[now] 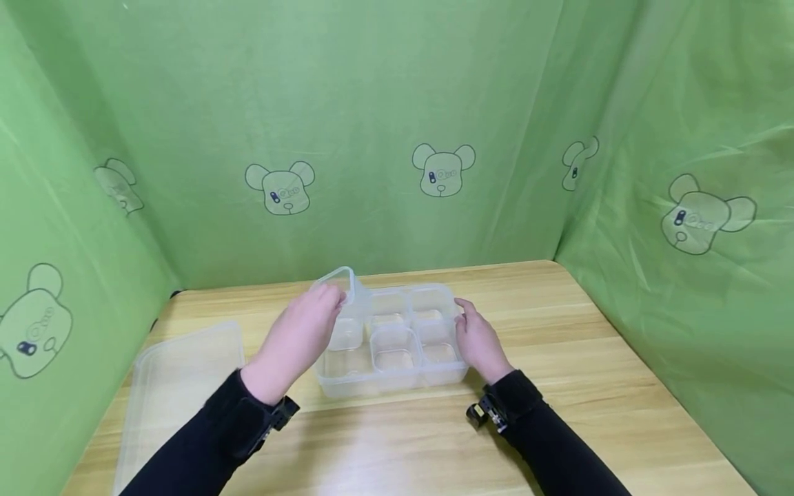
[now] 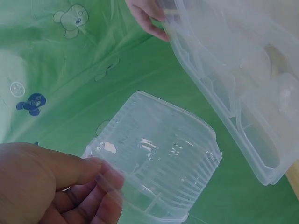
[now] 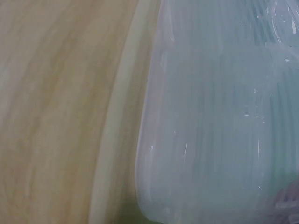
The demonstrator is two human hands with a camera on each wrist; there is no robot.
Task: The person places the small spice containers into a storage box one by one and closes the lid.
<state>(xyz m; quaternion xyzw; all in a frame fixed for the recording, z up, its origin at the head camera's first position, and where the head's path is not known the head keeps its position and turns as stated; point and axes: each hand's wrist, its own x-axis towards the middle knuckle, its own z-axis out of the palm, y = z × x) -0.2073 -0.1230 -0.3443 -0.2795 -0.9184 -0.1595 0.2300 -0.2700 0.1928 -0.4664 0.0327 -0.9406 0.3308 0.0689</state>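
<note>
My left hand (image 1: 304, 337) pinches the rim of a small clear plastic container (image 2: 154, 154) between thumb and fingers. In the head view this container (image 1: 358, 293) is tilted over the back left part of a larger clear plastic box (image 1: 372, 384). Several similar small containers (image 1: 395, 343) sit inside the box. The box's front left part shows its bare floor. At the box's right side, my right hand (image 1: 480, 344) grips the wall near the rim. The right wrist view mostly shows the ribbed, see-through plastic (image 3: 215, 116) of the box.
A flat translucent lid (image 1: 186, 379) lies on the wooden table (image 1: 397, 448) at left, partly hidden by the left sleeve (image 1: 211, 427). Green cloth walls (image 1: 372, 89) with bear-head prints stand around the table's back and sides.
</note>
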